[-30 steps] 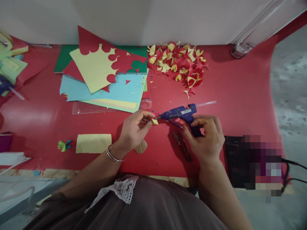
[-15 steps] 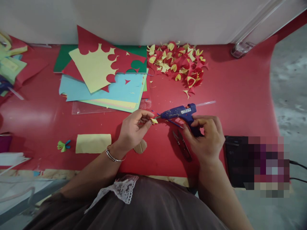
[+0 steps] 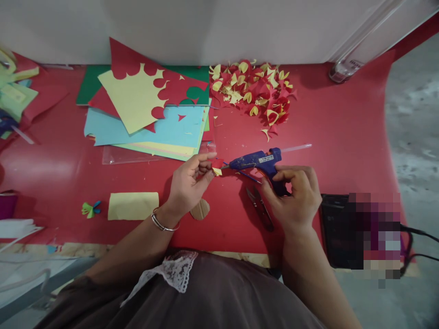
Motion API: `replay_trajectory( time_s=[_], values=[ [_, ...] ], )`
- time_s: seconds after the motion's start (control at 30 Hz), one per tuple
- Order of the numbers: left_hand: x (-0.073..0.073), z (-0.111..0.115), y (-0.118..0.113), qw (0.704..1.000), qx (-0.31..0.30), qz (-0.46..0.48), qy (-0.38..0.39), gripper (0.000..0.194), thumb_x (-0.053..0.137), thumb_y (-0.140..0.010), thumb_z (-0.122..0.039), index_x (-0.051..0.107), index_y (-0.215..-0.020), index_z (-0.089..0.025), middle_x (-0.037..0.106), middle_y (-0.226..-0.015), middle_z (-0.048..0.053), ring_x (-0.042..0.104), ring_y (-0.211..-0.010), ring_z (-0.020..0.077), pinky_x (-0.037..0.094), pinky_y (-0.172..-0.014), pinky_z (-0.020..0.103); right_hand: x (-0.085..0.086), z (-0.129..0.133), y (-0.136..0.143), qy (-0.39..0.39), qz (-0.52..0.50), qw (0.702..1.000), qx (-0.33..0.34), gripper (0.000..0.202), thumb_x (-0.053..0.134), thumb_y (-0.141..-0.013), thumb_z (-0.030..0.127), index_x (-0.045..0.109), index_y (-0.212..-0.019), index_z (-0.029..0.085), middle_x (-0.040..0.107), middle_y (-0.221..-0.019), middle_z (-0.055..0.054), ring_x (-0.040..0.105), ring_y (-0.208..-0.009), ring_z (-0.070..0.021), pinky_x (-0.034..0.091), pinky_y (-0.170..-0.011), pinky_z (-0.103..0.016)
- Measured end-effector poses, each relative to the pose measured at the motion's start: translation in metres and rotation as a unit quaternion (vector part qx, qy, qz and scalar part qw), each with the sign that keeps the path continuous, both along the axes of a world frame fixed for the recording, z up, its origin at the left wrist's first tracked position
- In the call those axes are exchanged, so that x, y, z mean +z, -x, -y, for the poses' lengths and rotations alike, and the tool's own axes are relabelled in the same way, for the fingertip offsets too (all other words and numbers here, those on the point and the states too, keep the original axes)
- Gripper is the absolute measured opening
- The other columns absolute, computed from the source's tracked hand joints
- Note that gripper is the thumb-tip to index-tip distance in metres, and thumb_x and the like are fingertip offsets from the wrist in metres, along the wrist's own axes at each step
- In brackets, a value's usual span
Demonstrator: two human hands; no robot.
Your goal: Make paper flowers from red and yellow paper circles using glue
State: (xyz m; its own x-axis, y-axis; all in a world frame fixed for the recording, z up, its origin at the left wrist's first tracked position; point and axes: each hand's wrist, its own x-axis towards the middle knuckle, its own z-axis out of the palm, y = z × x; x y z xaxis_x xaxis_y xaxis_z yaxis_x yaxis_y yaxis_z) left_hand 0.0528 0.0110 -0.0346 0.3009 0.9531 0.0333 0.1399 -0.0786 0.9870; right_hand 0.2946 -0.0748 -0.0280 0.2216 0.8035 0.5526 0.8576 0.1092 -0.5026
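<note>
Between the fingertips of my left hand point(image 3: 188, 180) is a small red and yellow paper piece point(image 3: 217, 168), pinched near the glue gun's nozzle. My right hand point(image 3: 297, 194) is closed round the handle of a blue hot glue gun point(image 3: 255, 160), whose clear glue stick juts out at the back. The nozzle points left at the paper piece; whether they touch I cannot tell. Below the gun lies a pair of thread snips point(image 3: 259, 208). A round brown cardboard piece point(image 3: 200, 209) sits under my left wrist, partly hidden.
A yellow paper strip point(image 3: 133, 205) and a green and blue paper bow point(image 3: 91, 209) lie to the left. Coloured sheets point(image 3: 147, 123) are stacked behind, beside a heap of red and yellow paper bits point(image 3: 254, 89). At the right is a black device point(image 3: 338, 233) with cables.
My left hand has shifted slightly left and turned the paper piece, so its red side now shows. The glue gun stays almost in place in my right hand.
</note>
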Motion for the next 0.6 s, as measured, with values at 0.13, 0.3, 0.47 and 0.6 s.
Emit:
replay_trajectory(
  time_s=[0.13,0.3,0.47,0.6],
  values=[
    [0.0056,-0.0011,-0.0012,1.000,0.003,-0.011,0.013,0.017,0.075,-0.092,-0.023,0.079,-0.108,-0.019,0.078,-0.093,0.007,0.072,-0.082,0.0154,0.057,-0.067,0.024,-0.0014,-0.0005,-0.0005,-0.003,-0.004,1.000,0.001,0.020,0.081,-0.090,0.023,0.061,-0.089,0.024,0.075,-0.096,-0.006,0.072,-0.093,-0.0234,0.058,-0.081,-0.039],
    [0.0073,-0.0036,-0.0027,0.996,-0.009,0.059,0.063,0.012,0.083,-0.088,-0.027,0.080,-0.096,-0.018,0.078,-0.088,0.007,0.070,-0.074,0.0140,0.055,-0.062,0.024,-0.0025,-0.0002,-0.0010,0.002,-0.020,1.000,0.002,0.020,0.082,-0.089,0.025,0.062,-0.090,0.024,0.075,-0.097,-0.006,0.071,-0.093,-0.0234,0.057,-0.081,-0.039],
    [0.0028,-0.0048,-0.0037,0.972,-0.008,0.149,0.184,0.027,0.093,-0.078,-0.033,0.079,-0.094,-0.018,0.076,-0.078,0.005,0.062,-0.062,0.0109,0.042,-0.047,0.019,-0.0044,-0.0007,-0.0027,0.025,-0.076,0.996,-0.036,0.020,0.082,-0.087,0.027,0.062,-0.090,0.024,0.073,-0.096,-0.003,0.068,-0.086,-0.0207,0.053,-0.074,-0.035],
    [0.0028,-0.0058,-0.0025,0.949,-0.003,0.182,0.257,0.032,0.096,-0.072,-0.033,0.075,-0.092,-0.020,0.074,-0.075,0.003,0.060,-0.061,0.0107,0.037,-0.044,0.017,-0.0086,-0.0026,-0.0085,0.032,-0.103,0.991,-0.083,0.022,0.084,-0.084,0.027,0.062,-0.089,0.024,0.070,-0.093,-0.002,0.063,-0.079,-0.0191,0.050,-0.068,-0.033]
  ],
)
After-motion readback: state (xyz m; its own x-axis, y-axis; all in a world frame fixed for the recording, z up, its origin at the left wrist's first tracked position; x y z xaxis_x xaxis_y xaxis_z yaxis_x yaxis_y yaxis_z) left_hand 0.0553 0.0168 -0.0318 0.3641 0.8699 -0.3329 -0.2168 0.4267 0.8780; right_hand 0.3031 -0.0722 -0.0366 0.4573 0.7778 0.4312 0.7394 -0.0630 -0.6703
